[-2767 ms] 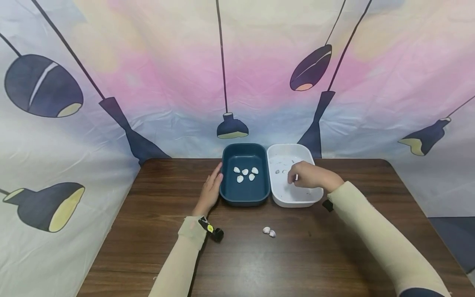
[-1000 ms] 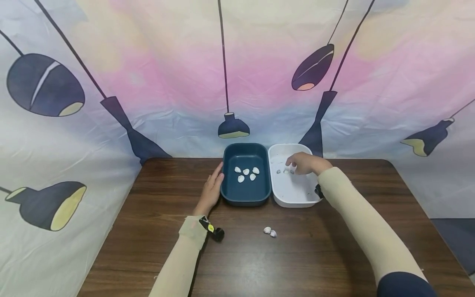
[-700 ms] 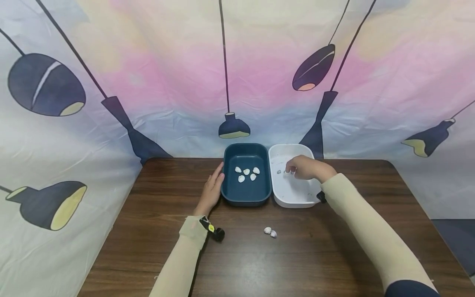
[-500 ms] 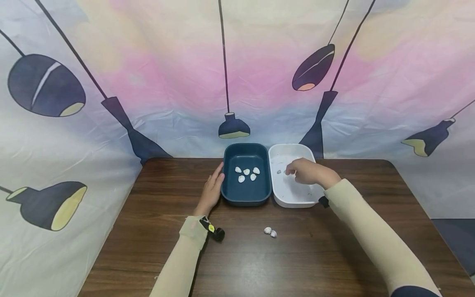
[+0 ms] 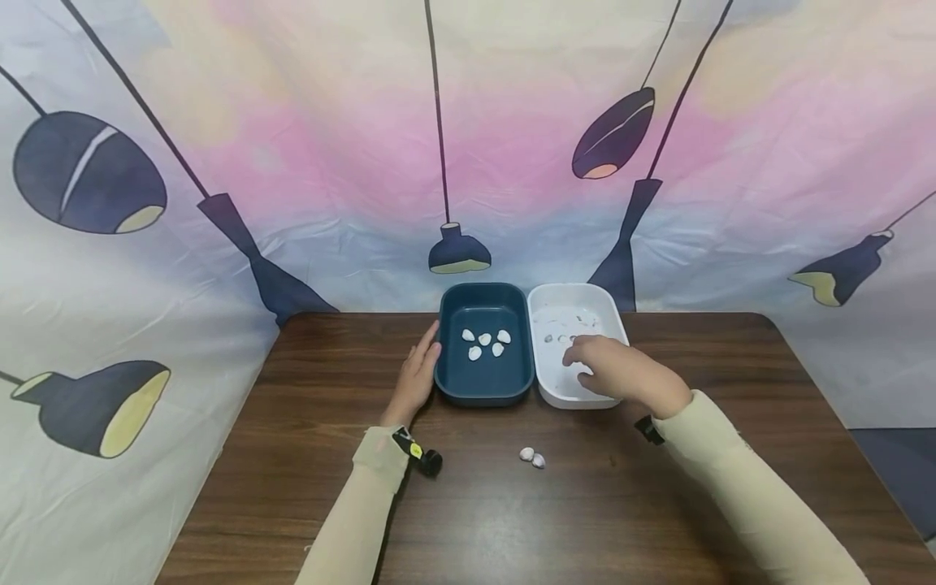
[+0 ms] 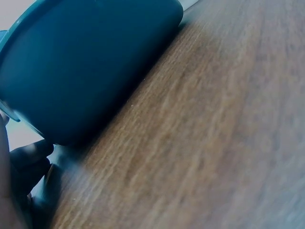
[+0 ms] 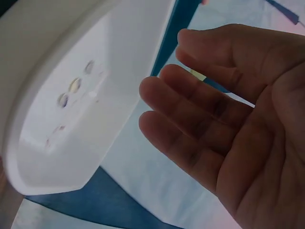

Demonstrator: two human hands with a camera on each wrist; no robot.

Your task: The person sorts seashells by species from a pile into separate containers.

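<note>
The left hand (image 5: 415,380) lies flat with straight fingers against the outer left wall of the dark teal tray (image 5: 448,382), I'd guess to keep it from sliding on the wooden table (image 5: 292,455). In the left wrist view you just see fingertips (image 6: 28,155) touching that teal wall (image 6: 90,62).

The right hand (image 5: 610,372) hovers over the near end of the white tray (image 5: 570,400), fingers relaxed and spread, palm empty in the right wrist view (image 7: 224,129), so it isn't holding anything. A few small shells (image 5: 561,338) sit at the far end of the white tray, apart from the hand. Five white shells (image 5: 485,342) sit grouped in the teal tray, and two more shells (image 5: 531,457) lie on the table in front of both trays.

No brands, labels or readable writing anywhere, just the lamp-print backdrop (image 5: 453,162)
</note>
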